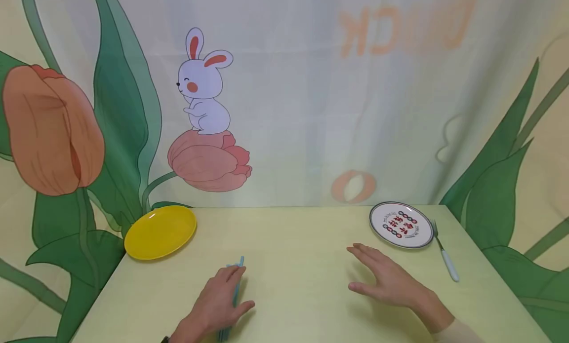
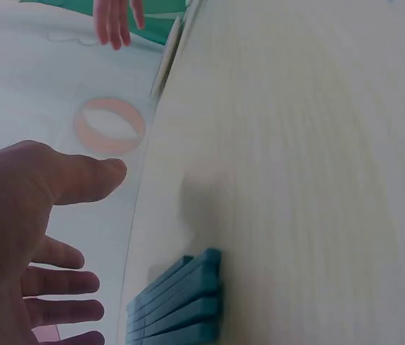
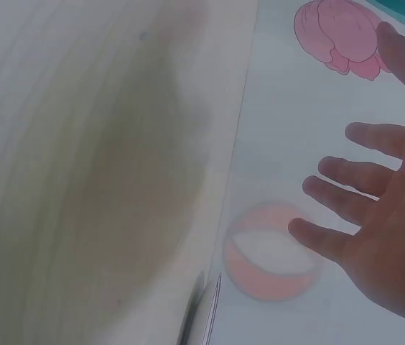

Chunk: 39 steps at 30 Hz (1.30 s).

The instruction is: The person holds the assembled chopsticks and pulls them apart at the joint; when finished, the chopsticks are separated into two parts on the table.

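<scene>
My left hand (image 1: 217,299) is over several slim teal sticks (image 2: 188,302) with squared ends, which look like chopsticks. They lie side by side on the table, partly hidden under the hand in the head view. In the left wrist view its fingers are spread and hold nothing, with the sticks below. My right hand (image 1: 391,281) hovers above the table at the right, fingers extended and thumb apart, nothing in its grasp. Nearest to it is a white plate (image 1: 388,223) with a dark rim and red print. A fork (image 1: 450,265) with a white handle lies just right of that plate.
A yellow plate (image 1: 160,233) sits at the table's far left corner, reaching its edge. The pale yellow table (image 1: 284,244) ends against a hanging curtain (image 1: 293,111) printed with tulips and a rabbit.
</scene>
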Each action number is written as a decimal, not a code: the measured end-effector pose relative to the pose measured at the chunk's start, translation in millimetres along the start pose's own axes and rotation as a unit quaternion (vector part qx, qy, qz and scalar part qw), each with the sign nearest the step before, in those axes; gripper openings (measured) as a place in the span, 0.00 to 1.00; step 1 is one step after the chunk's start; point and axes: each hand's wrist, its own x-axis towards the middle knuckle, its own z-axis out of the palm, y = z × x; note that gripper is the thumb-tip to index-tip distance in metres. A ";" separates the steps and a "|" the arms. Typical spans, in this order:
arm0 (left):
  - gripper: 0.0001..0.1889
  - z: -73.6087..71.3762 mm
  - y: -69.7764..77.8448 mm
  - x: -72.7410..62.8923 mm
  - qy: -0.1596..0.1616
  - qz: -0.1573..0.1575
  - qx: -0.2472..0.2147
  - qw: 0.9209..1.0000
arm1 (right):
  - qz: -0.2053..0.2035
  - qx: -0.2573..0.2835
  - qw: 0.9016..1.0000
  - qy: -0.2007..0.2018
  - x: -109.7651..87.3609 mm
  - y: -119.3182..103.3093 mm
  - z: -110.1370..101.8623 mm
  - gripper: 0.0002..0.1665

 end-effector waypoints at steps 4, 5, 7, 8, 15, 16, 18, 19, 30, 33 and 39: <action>0.39 2.6 4.4 0.2 -0.008 -0.016 -0.011 1.000 | 0.010 0.016 1.000 -0.005 -1.9 1.9 2.1 0.47; 0.39 3.8 5.1 -0.1 -0.010 -0.020 -0.009 1.000 | 0.011 0.019 1.000 -0.008 -2.3 2.4 3.1 0.47; 0.37 6.6 5.4 -0.9 -0.007 -0.025 -0.001 1.000 | 0.014 0.024 1.000 -0.012 -2.6 3.9 5.5 0.46; 0.36 7.6 5.6 -1.5 -0.004 -0.027 0.002 1.000 | 0.015 0.026 0.999 -0.015 -2.5 4.5 6.6 0.45; 0.29 8.4 6.8 -0.3 -0.005 -0.058 0.020 0.998 | 0.027 0.049 0.998 -0.042 -1.0 4.6 7.8 0.40; 0.28 8.3 7.4 0.3 -0.013 -0.071 0.022 0.997 | 0.027 0.053 0.997 -0.045 -1.3 4.5 8.0 0.39; 0.28 9.0 7.8 1.5 -0.031 -0.098 0.022 0.994 | 0.029 0.064 0.996 -0.052 -1.9 4.2 8.5 0.37; 0.27 9.6 7.7 1.8 -0.041 -0.110 0.021 0.993 | 0.031 0.070 0.995 -0.056 -2.4 4.3 9.0 0.37; 0.22 7.1 4.2 7.2 -0.056 -0.152 0.000 0.987 | 0.029 0.072 0.994 -0.075 -2.3 8.8 17.5 0.30; 0.20 3.7 6.9 11.4 -0.068 -0.170 -0.005 0.983 | 0.034 0.076 0.993 -0.085 -1.2 9.6 17.3 0.29; 0.10 0.4 14.3 17.0 -0.104 -0.197 -0.009 0.975 | 0.037 0.082 0.991 -0.098 1.8 8.9 16.0 0.29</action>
